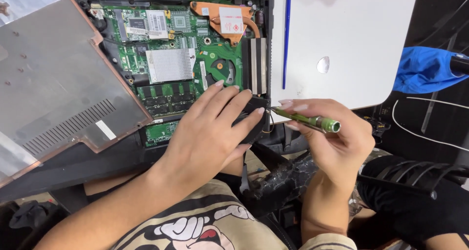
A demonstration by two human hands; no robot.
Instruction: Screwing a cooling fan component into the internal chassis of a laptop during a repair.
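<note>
My left hand (212, 133) pins the black fan (251, 114) flat; my right hand (337, 142) pinches the green screwdriver (310, 120), best kept square on its screw.

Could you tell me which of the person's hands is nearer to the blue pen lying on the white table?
Right. The right hand, holding a green screwdriver, sits just below the blue pen; the left hand rests farther left on the laptop's black fan.

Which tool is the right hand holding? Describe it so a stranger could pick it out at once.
Start at the opened laptop with its green circuit board bared. At its lower right corner the left hand rests on a black fan. Beside it, the right hand holds the screwdriver, a slim green metallic handle, unlike the blue pen lying on the white table.
</note>
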